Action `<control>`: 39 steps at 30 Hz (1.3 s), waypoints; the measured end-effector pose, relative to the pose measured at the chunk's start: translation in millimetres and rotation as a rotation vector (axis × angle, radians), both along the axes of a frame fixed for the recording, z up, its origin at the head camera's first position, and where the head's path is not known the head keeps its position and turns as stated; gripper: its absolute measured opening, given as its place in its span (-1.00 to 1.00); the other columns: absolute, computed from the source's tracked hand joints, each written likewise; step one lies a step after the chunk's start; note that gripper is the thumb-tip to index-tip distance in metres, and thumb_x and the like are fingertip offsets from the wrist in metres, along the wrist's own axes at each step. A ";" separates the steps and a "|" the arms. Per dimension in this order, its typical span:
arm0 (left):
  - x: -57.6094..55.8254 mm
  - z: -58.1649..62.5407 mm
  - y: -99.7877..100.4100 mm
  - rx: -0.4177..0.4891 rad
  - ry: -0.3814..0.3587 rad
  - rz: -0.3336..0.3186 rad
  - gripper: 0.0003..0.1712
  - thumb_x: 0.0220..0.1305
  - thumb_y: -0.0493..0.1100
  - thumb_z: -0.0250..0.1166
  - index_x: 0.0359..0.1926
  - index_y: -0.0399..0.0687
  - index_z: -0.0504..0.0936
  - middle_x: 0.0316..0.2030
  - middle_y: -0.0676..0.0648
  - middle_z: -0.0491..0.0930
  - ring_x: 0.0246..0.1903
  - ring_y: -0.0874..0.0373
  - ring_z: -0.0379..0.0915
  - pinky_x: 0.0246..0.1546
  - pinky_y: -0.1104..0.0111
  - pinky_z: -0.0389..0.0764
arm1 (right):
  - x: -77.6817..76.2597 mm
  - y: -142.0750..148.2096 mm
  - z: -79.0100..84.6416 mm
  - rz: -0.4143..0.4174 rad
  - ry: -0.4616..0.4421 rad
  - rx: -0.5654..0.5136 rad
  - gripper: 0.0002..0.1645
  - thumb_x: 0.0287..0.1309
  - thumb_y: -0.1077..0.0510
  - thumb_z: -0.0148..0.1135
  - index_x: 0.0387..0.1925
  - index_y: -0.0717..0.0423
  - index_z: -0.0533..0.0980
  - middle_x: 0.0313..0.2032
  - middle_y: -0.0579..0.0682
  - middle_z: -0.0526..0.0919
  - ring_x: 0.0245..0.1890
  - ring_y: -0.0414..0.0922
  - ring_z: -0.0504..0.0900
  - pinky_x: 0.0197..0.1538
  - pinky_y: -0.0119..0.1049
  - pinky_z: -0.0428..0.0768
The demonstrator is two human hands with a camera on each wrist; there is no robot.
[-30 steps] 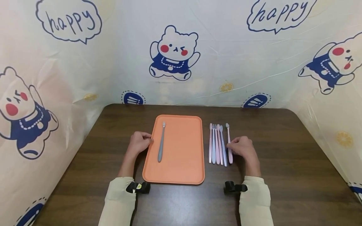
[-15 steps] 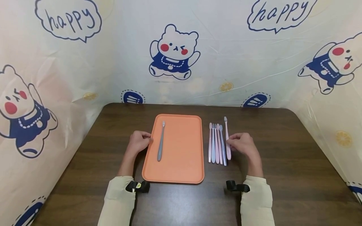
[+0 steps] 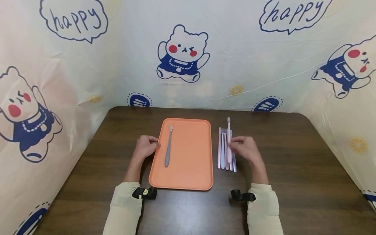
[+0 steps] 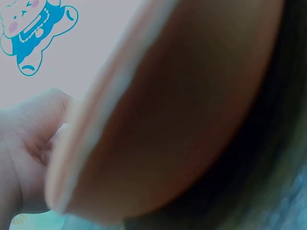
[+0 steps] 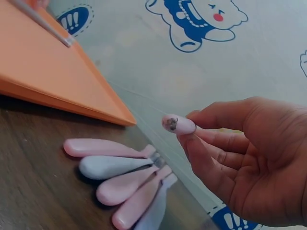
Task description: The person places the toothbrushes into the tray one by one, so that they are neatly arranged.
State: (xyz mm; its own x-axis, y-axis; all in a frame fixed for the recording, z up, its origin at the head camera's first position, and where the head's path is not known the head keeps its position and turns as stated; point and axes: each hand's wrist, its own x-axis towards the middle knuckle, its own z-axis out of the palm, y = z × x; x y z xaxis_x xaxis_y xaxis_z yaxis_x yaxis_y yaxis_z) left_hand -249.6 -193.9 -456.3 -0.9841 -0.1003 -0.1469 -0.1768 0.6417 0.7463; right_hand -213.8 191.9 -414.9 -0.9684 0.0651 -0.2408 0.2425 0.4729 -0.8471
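On the dark wood-grain table (image 3: pixel 282 140) lies an orange rectangular tray (image 3: pixel 191 156), pinched at its left edge by the left hand (image 3: pixel 146 146). Beside its right edge is the row of toothbrushes (image 3: pixel 222 153); above them, the right hand (image 3: pixel 246 149) clamps a pink toothbrush (image 3: pixel 229 133). The step looks like a transfer (one grey toothbrush (image 3: pixel 168 147) already lies on the tray); next probably calls for carrying left, lowering and releasing.

From the near side, the way is free onto the right half of the tray (image 3: pixel 191 160), while the grey brush (image 3: pixel 168 148) and left hand (image 3: pixel 145 146) obstruct its left side.
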 end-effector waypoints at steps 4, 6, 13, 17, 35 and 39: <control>0.4 1.3 0.2 0.000 0.007 0.001 -0.65 0.24 -0.22 0.26 -0.02 -0.30 0.75 -0.12 -0.28 0.74 -0.20 -0.01 0.60 -0.23 0.34 0.59 | -0.5 -7.4 -0.9 0.014 0.030 -0.028 -0.56 0.29 0.17 0.29 0.11 0.39 0.58 -0.05 0.31 0.73 -0.35 -0.23 0.67 -0.14 -0.31 0.73; 0.3 1.2 0.1 0.002 0.010 0.002 -0.66 0.24 -0.22 0.26 -0.03 -0.30 0.75 -0.12 -0.28 0.74 -0.20 0.00 0.60 -0.23 0.34 0.59 | -0.4 -11.4 -1.7 0.020 0.044 -0.038 -0.57 0.28 0.19 0.29 0.08 0.40 0.58 -0.08 0.30 0.74 -0.38 -0.24 0.67 -0.16 -0.30 0.74; 1.8 0.2 -3.4 0.004 0.007 -0.005 -0.65 0.24 -0.21 0.25 -0.03 -0.30 0.76 -0.11 -0.28 0.75 -0.19 -0.01 0.61 -0.24 0.35 0.59 | 1.1 -32.4 -7.3 0.074 0.058 -0.090 -0.60 0.29 0.20 0.28 0.06 0.42 0.59 -0.15 0.28 0.76 -0.42 -0.23 0.67 -0.16 -0.23 0.75; 2.7 -0.1 -4.7 -0.001 0.015 0.006 -0.66 0.23 -0.21 0.25 -0.05 -0.29 0.76 -0.12 -0.28 0.75 -0.18 -0.02 0.61 -0.23 0.35 0.58 | 0.6 -46.1 -11.5 0.096 0.060 -0.122 -0.61 0.29 0.21 0.30 0.04 0.43 0.60 -0.17 0.26 0.77 -0.45 -0.26 0.67 -0.22 -0.29 0.74; -1.5 0.3 -4.1 -0.004 0.030 -0.027 -0.65 0.20 -0.23 0.25 -0.05 -0.30 0.77 -0.15 -0.27 0.78 -0.19 -0.01 0.66 -0.13 0.21 0.66 | -11.1 -101.8 -11.5 0.135 0.083 -0.237 -0.64 0.24 0.29 0.32 0.02 0.46 0.61 -0.13 0.35 0.77 -0.42 -0.28 0.69 -0.19 -0.22 0.75; -2.2 -1.0 -4.4 -0.001 0.023 -0.022 -0.65 0.20 -0.22 0.25 -0.05 -0.29 0.76 -0.16 -0.26 0.77 -0.21 0.00 0.65 -0.15 0.23 0.65 | -11.9 -117.1 -12.3 0.079 0.114 -0.270 -0.65 0.22 0.29 0.34 -0.01 0.45 0.63 -0.14 0.36 0.77 -0.44 -0.28 0.70 -0.16 -0.17 0.76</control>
State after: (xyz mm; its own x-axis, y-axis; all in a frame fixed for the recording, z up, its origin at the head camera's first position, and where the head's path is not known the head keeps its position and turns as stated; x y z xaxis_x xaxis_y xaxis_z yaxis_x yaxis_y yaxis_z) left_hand -251.8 -198.3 -457.3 -0.9892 -0.0783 -0.1237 -0.1449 0.6464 0.7491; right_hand -225.7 74.8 -427.2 -0.9896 -0.0632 -0.1290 0.1104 0.2404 -0.9644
